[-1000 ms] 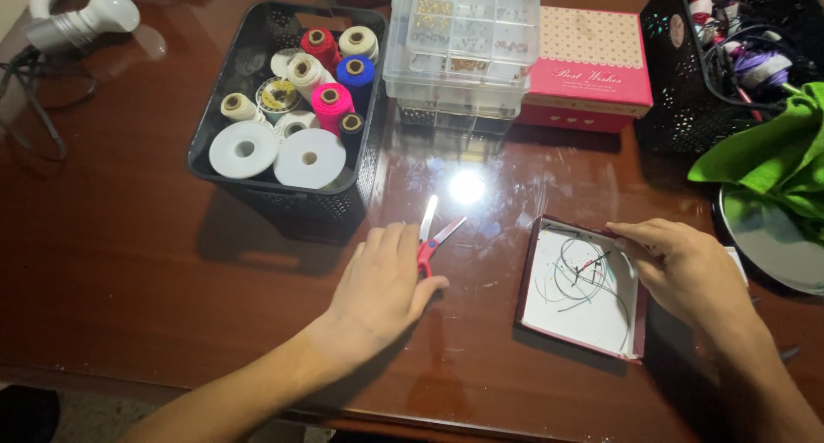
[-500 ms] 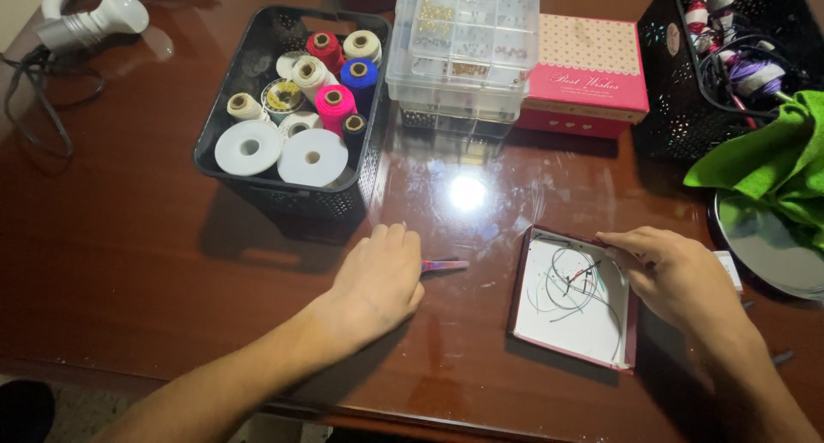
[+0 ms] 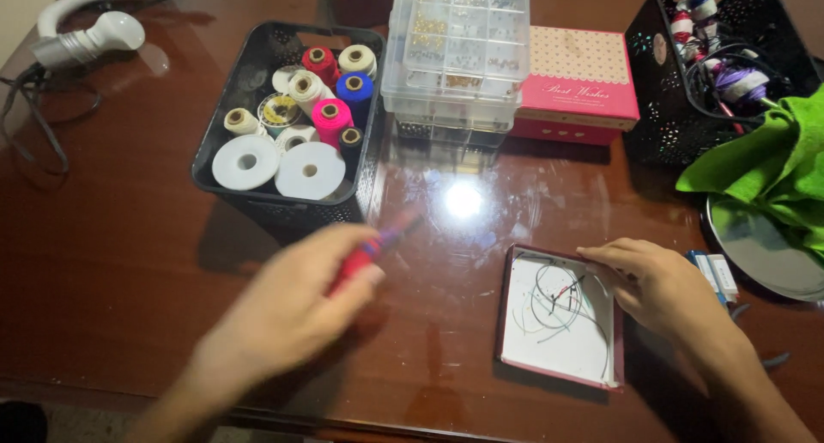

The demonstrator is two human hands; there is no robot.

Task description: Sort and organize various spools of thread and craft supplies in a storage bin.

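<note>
The left hand, which was flat on the desk a moment ago, is now lifting the red-handled tool in closed fingers; the right hand is still resting on the shallow box, fingers loosely curled.

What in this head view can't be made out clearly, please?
- The red-handled tool in the left hand: motion blur hides its tip and whether it is open.
- The small items in the clear compartment box: too small to identify.
- The contents of the right black basket: partly covered by the green cloth and cut by the frame edge.
</note>
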